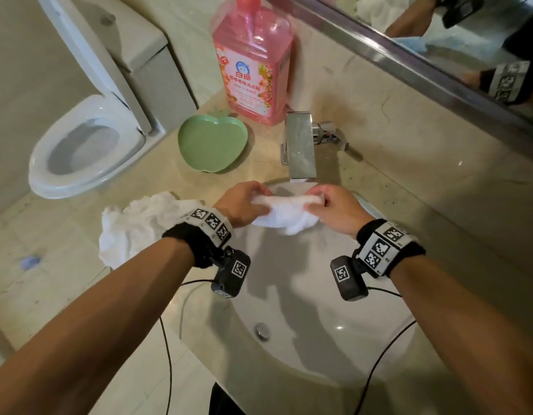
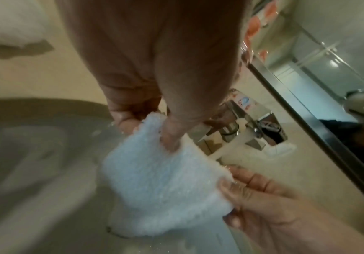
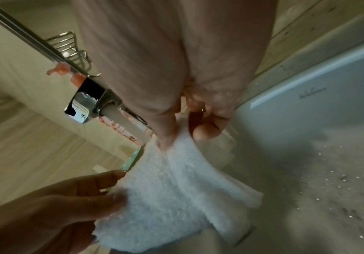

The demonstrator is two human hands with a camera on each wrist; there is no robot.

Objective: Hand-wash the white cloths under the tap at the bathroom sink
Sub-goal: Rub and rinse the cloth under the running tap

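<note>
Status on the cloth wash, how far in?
In hand: left hand and right hand grip a fluffy white cloth below the square chrome tap. Looks wet. Left: a crumpled white cloth waits on the beige countertop. Nothing visibly finished.

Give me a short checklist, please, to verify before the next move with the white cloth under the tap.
1. Left hand pinches the held cloth: ok.
2. Right hand pinches its other end: ok.
3. Cloth is below the tap spout, over the sink: ok.
4. Water is running: cannot tell.
5. Second cloth waits on the counter, left of the sink: ok.
6. Pink detergent bottle stands upright behind the green dish: ok.
</note>
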